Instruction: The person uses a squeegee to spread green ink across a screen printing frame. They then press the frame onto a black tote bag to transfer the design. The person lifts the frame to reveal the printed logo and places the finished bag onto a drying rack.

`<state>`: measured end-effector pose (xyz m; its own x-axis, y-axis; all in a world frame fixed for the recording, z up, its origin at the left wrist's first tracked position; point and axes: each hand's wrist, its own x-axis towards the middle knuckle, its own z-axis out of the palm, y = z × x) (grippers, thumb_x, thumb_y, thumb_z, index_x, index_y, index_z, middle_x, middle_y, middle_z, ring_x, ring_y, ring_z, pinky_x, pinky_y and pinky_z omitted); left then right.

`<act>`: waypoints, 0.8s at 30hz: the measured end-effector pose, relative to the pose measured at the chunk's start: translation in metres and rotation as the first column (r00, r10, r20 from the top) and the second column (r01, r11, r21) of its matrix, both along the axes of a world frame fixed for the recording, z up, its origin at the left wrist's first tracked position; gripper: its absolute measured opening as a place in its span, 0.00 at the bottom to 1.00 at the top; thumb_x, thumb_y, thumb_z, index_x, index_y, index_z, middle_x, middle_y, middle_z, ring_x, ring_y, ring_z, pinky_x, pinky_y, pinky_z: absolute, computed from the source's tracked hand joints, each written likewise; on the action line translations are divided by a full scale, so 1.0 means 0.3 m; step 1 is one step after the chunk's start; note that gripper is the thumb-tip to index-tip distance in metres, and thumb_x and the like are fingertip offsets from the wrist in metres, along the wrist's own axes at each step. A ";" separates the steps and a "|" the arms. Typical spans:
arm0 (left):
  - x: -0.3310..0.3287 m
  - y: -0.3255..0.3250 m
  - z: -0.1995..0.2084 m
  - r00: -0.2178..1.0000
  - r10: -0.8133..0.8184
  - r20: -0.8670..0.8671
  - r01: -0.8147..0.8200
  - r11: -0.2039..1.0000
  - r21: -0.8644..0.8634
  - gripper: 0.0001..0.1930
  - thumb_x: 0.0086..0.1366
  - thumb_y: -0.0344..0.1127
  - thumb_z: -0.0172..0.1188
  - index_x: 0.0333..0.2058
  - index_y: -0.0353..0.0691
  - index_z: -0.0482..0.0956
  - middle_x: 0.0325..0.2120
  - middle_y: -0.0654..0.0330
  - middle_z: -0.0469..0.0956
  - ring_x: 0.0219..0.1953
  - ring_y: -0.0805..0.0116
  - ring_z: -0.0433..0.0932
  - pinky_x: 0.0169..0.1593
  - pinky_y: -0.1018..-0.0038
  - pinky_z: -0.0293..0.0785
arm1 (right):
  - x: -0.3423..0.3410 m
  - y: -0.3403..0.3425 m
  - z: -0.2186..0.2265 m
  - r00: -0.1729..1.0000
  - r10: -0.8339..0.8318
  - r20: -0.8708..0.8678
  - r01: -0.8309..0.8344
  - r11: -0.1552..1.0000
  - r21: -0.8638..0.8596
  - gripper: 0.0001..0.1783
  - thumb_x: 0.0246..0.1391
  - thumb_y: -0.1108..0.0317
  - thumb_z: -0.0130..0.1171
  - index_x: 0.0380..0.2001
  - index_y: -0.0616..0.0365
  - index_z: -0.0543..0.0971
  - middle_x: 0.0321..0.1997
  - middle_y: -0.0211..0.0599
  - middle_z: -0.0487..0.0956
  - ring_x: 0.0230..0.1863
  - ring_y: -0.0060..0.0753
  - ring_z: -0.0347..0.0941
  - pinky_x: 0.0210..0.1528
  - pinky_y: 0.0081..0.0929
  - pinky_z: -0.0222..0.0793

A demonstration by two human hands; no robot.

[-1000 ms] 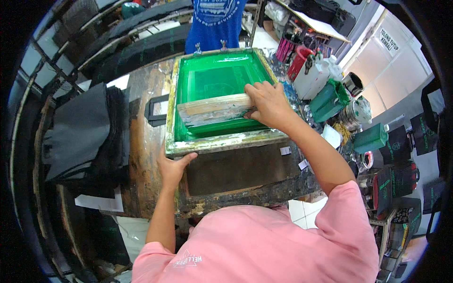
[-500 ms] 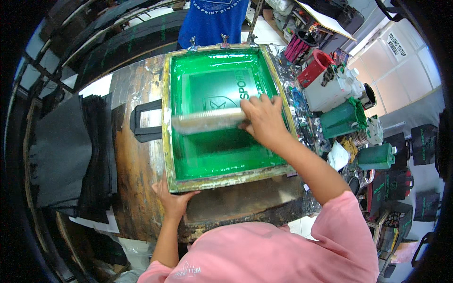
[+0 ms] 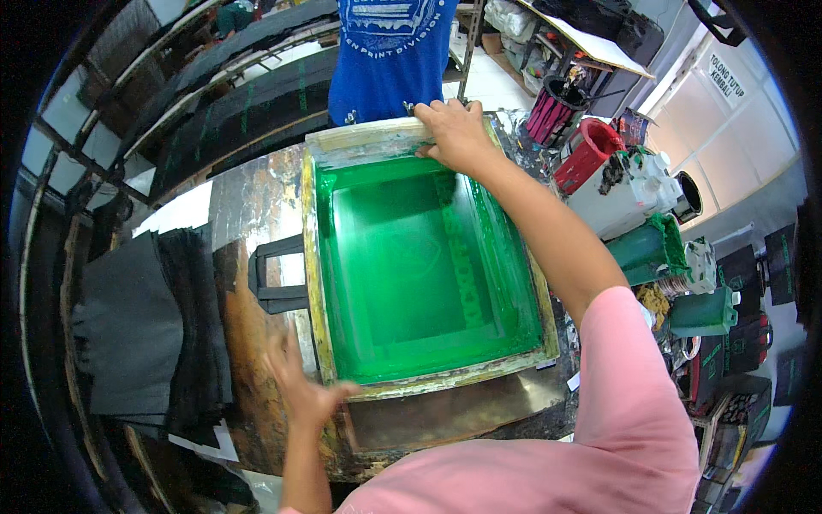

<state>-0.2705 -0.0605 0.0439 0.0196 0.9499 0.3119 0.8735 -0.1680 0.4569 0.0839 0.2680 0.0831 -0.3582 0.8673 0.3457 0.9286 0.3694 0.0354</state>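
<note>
At the far end of the green-inked screen frame [image 3: 318, 274], we find the wooden squeegee [image 3: 368, 134] moved up from mid-screen, its right end clasped in the grip of the right hand [image 3: 460, 137], the left hand [image 3: 305, 390] loosely spread, grasping nothing, beside the near-left corner, so we judge the stroke about finished.

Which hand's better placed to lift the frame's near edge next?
Likely your left hand: open at the frame's near left corner, while your right hand grips the squeegee at the far end.
</note>
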 end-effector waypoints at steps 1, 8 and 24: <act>0.018 0.106 0.033 0.999 -0.032 0.025 0.032 0.999 0.026 0.70 0.38 0.80 0.78 0.74 0.39 0.68 0.66 0.40 0.66 0.70 0.37 0.64 0.73 0.38 0.54 | 0.000 -0.013 -0.010 1.000 0.015 -0.016 -0.015 0.999 0.048 0.40 0.47 0.51 0.82 0.62 0.45 0.76 0.51 0.31 0.82 0.56 0.44 0.77 0.54 0.59 0.65; 0.263 0.961 0.054 0.931 -0.190 -0.311 0.317 0.844 0.433 0.41 0.65 0.66 0.70 0.62 0.35 0.79 0.55 0.42 0.77 0.62 0.40 0.74 0.65 0.48 0.69 | -0.048 -0.050 -0.129 0.997 -0.050 0.061 0.038 0.982 0.187 0.36 0.48 0.53 0.80 0.60 0.44 0.77 0.52 0.30 0.81 0.58 0.41 0.76 0.58 0.56 0.64; 0.271 0.287 -0.033 0.934 -0.145 -0.325 0.242 0.928 0.282 0.29 0.61 0.65 0.70 0.33 0.40 0.78 0.32 0.55 0.74 0.35 0.51 0.73 0.40 0.56 0.72 | -0.037 -0.832 -0.113 1.000 0.028 0.010 -0.029 0.997 0.070 0.26 0.45 0.60 0.79 0.47 0.46 0.78 0.42 0.30 0.78 0.49 0.41 0.75 0.56 0.50 0.62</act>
